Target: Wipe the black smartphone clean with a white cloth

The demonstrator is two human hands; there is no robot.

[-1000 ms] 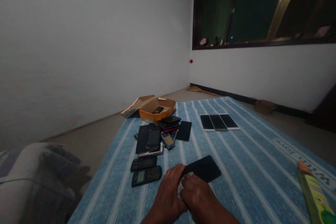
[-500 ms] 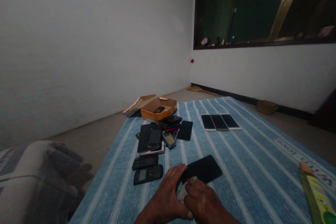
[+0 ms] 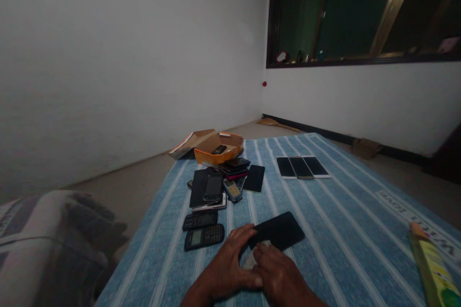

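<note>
Black rectangular phone (image 3: 283,231), flat on blue-and-white striped fabric (image 3: 331,216), its long axis slanting away toward the right; its left end is partly covered. The crumpled whitish wad (image 3: 249,262), partly hidden, lies against the phone's near edge.

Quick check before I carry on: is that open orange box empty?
No, a small dark phone lies inside the open orange box.

Head-worn view, facing forward, down along striped cloth (image 3: 345,230)
</note>
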